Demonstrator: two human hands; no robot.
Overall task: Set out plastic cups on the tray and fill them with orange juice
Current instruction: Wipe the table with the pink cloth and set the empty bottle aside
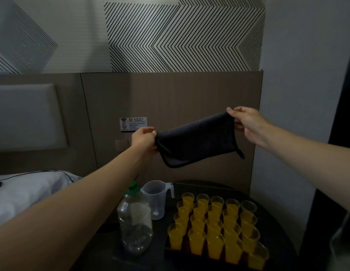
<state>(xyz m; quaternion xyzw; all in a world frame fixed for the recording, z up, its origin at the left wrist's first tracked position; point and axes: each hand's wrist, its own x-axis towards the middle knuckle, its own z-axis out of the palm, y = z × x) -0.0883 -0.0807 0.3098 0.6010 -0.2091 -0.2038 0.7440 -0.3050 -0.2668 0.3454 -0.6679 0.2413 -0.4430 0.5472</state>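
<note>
Dark table point(273, 212), bottle point(135, 222), jug point(156, 198), cups point(215, 225); cloth point(197, 141) pinched by left hand point(144, 138), right hand point(246, 122).

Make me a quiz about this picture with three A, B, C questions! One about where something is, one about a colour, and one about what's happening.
1. Where is the clear jug?
A) left of the juice cups
B) on the bed
C) in a hand

2. What colour is the bottle cap?
A) red
B) green
C) blue

3. What is happening to the dark cloth?
A) lying on the table
B) stuffed in the jug
C) held up by both hands

Answers:
1 A: it stands just behind the bottle, left of the cups.
2 B: the cap is green.
3 C: the left hand and the right hand each pinch an end in the air.
</note>
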